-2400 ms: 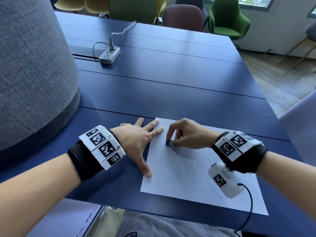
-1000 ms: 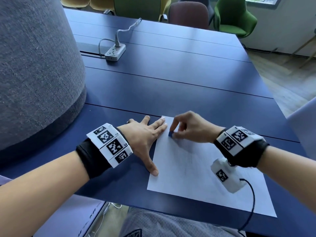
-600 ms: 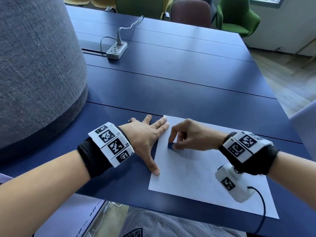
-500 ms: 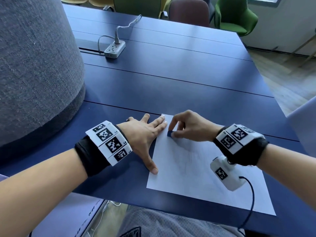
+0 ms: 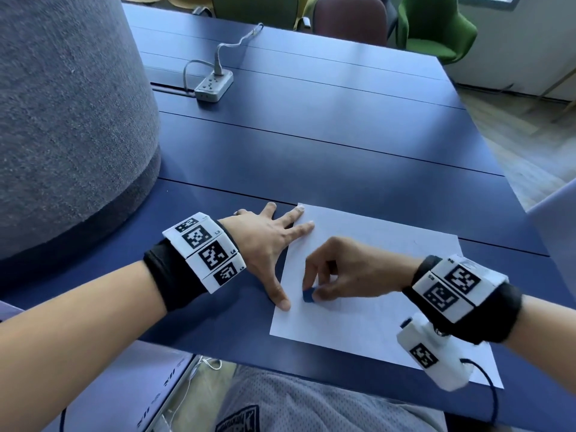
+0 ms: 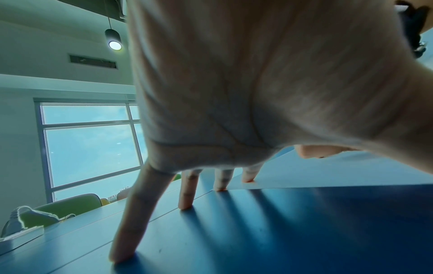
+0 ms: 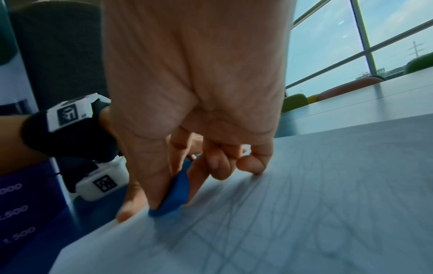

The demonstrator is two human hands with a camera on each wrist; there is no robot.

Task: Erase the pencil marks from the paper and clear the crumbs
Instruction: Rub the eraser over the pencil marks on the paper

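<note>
2 hands: right [image 5: 349,269] pinches eraser [image 5: 308,296], left [image 5: 265,244] pins paper [image 5: 389,313].

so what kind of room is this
Most likely an office meeting room or shared workspace: a long blue table with a power strip on it, upholstered chairs along its far side, and large windows.

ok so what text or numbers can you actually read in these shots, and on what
"1.500": purple panel; above it, cut off at the edge, ".500" and "000".
"L3", "L4": tag corners of the left wristband, tiny.
Shirt print and right wristband labels: too blurred to read.
Paper: faint pencil lines only, no words.
</note>
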